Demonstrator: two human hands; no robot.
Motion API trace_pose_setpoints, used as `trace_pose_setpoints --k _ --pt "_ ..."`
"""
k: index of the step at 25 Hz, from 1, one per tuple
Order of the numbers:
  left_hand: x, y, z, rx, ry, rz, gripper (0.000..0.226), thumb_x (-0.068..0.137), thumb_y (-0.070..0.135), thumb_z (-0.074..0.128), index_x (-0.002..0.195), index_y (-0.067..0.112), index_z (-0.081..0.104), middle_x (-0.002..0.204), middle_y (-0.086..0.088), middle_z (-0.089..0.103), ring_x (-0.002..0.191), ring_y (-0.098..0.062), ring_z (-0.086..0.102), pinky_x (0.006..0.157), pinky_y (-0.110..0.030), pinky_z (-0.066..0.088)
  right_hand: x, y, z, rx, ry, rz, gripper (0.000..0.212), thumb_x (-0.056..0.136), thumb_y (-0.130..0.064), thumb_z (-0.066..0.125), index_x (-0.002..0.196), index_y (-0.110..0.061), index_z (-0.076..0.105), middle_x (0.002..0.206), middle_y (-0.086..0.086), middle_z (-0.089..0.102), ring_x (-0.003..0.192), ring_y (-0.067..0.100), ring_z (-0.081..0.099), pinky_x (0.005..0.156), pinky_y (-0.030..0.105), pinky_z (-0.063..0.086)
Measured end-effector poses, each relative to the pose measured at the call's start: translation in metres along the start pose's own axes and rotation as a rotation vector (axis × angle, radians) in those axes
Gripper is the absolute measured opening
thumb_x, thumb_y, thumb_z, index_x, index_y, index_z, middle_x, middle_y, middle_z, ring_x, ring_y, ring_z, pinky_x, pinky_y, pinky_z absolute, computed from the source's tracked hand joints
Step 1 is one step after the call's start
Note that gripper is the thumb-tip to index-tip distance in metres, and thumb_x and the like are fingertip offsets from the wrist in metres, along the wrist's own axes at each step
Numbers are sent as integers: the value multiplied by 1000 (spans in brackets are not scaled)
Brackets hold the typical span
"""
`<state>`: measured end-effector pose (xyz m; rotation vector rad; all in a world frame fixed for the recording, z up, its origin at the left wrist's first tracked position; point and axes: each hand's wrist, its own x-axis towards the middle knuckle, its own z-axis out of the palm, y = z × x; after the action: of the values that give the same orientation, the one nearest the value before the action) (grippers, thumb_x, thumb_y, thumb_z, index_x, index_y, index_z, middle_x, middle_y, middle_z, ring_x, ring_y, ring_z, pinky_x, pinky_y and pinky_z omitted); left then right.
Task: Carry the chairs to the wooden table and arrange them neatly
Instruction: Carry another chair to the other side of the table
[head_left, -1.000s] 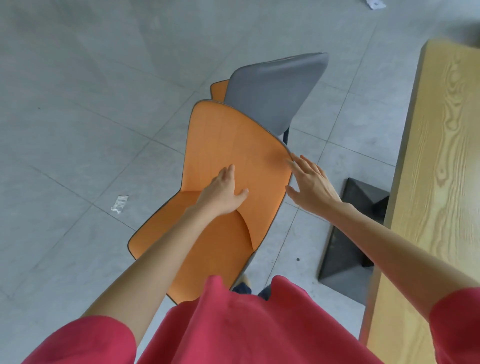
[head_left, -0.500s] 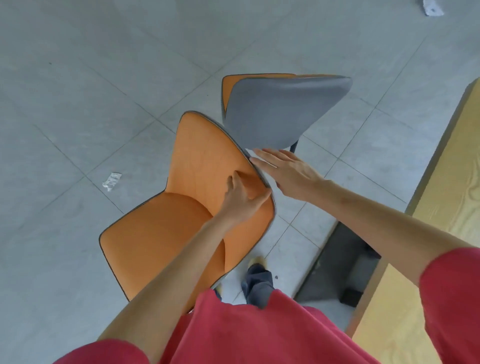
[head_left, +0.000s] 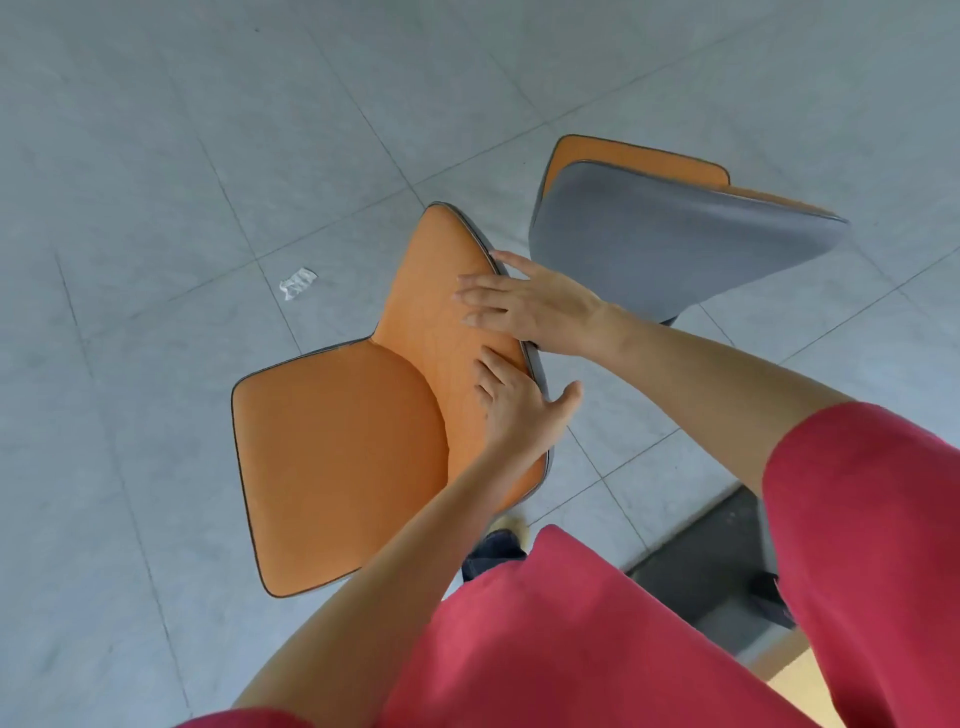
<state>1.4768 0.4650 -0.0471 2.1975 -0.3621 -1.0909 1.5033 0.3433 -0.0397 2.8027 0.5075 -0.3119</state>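
From the head camera, the near chair (head_left: 343, 457) is standing on the grey floor (head_left: 156, 156) in front of the person. The left hand (head_left: 519, 410) is gripping the top edge of its orange backrest, fingers on the front and thumb reaching behind. The right hand (head_left: 530, 306) is lying on that edge higher up, fingers fairly straight. A second chair (head_left: 670, 249) is showing its grey back just beyond. A paper scrap (head_left: 297, 283) is lying on the floor, and a strip of the wooden table (head_left: 789, 675) is showing at lower right.
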Motion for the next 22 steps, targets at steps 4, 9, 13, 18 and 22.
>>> trace_pose_setpoints --k 4,9,13,18,22 --pt "15 0 -5 -42 62 -80 107 83 38 62 143 1 -17 156 -17 -9 144 -31 2 115 -38 13 2 2 2 25 16 11 48 95 2 35 140 -13 33 154 5 25 145 18 12 118 41 -1" --pt "22 -3 -9 20 0 -49 100 82 28 58 144 5 -16 157 -16 1 139 -31 25 105 -35 32 0 -2 0 35 3 42 45 95 5 29 138 -8 36 153 7 28 145 19 12 118 36 -3" --pt "21 -9 -13 105 -80 8 94 81 28 56 147 9 -8 146 -24 32 112 -33 56 73 -31 46 -9 -7 -6 -26 -36 52 42 96 3 27 135 -7 40 152 8 30 145 21 12 118 38 -4" --pt "0 -25 -13 217 -235 117 86 80 28 58 144 6 6 138 -28 42 114 -37 55 79 -38 51 -37 -39 -10 -65 -112 162 39 96 -1 34 132 -11 45 150 6 36 144 21 17 118 39 -2" --pt "-27 -49 -26 390 -383 279 78 80 30 59 139 2 17 127 -21 53 112 -34 54 84 -38 46 -60 -88 -24 -115 -190 315 36 93 -6 44 126 -16 52 144 3 45 141 20 26 118 42 -1"
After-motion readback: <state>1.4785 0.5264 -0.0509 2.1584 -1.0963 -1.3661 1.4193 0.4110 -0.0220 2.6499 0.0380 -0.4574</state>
